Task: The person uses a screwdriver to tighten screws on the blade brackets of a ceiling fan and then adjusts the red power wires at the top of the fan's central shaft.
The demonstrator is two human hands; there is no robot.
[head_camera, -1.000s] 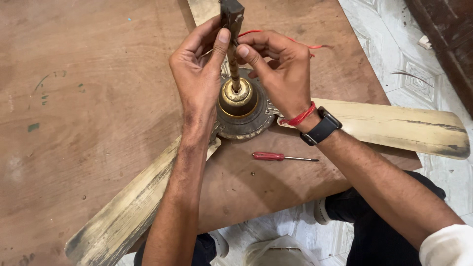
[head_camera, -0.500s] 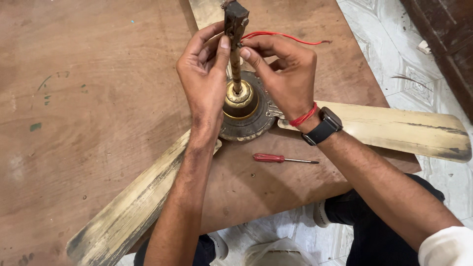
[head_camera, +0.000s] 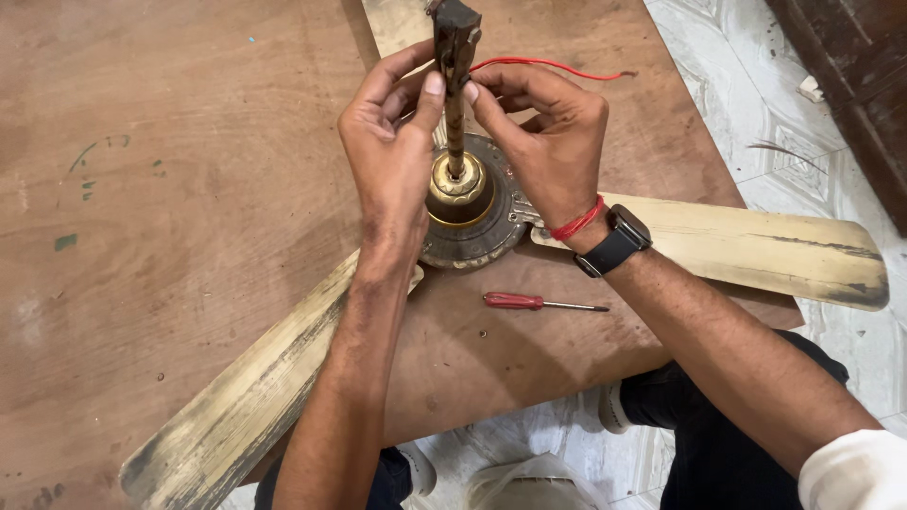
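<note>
Rod point(head_camera: 455, 85) stands upright on fan hub point(head_camera: 470, 212), centre of board point(head_camera: 170, 189). Since 1 s ago, L hand point(head_camera: 392, 151) & R hand point(head_camera: 543, 132) were shifted higher, fingertips pinching rod top; red wire point(head_camera: 548, 66) now pulled out straight to right. Screwdriver point(head_camera: 529, 302) unmoved, near side.

Red-handled screwdriver point(head_camera: 534, 302) on the wooden board point(head_camera: 170, 189), patterned floor tiles point(head_camera: 746, 142).

Both hands now sit higher on the fan's rod point(head_camera: 454, 104), thumbs pinching near its top, and the red wire point(head_camera: 548, 66) stretches out straighter rightward.
</note>
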